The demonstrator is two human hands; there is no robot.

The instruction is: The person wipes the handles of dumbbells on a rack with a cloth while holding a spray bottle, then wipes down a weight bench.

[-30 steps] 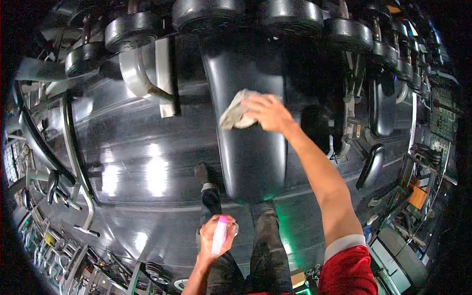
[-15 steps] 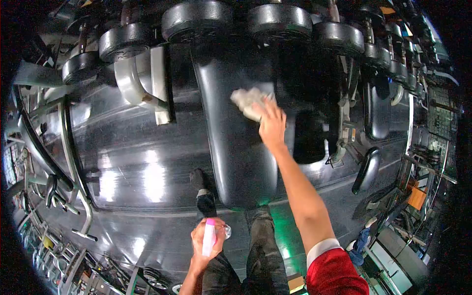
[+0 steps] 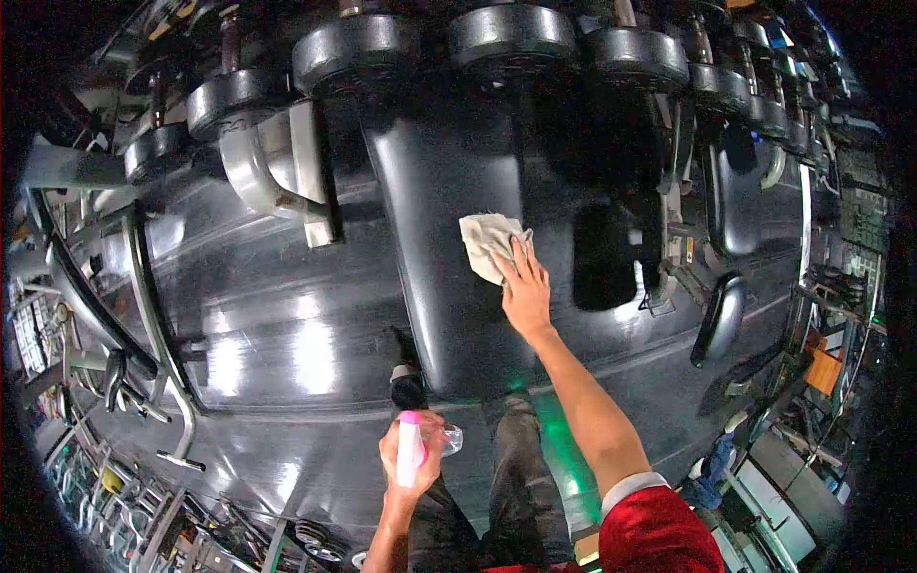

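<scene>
A long black padded bench (image 3: 444,181) stretches away in front of me. My right hand (image 3: 525,291) presses a crumpled off-white cloth (image 3: 487,244) against its top, fingers bent over the cloth's near edge. Low in the view, close to my legs, my left hand (image 3: 409,463) is wrapped round a spray bottle (image 3: 411,449) with a white and pink spray head. Part of the bottle's clear body shows beside the fingers; the hand hides the rest.
Several black dumbbells (image 3: 511,38) line a rack across the far side. Grey metal supports (image 3: 310,181) stand left of the bench. Another black padded bench (image 3: 750,201) is to the right. Metal-framed gym equipment (image 3: 143,296) stands at the left.
My right hand has drawn the cloth nearer along the bench, and the cloth lies flatter. The left hand still holds the spray bottle in nearly the same place. The view has shifted slightly.
</scene>
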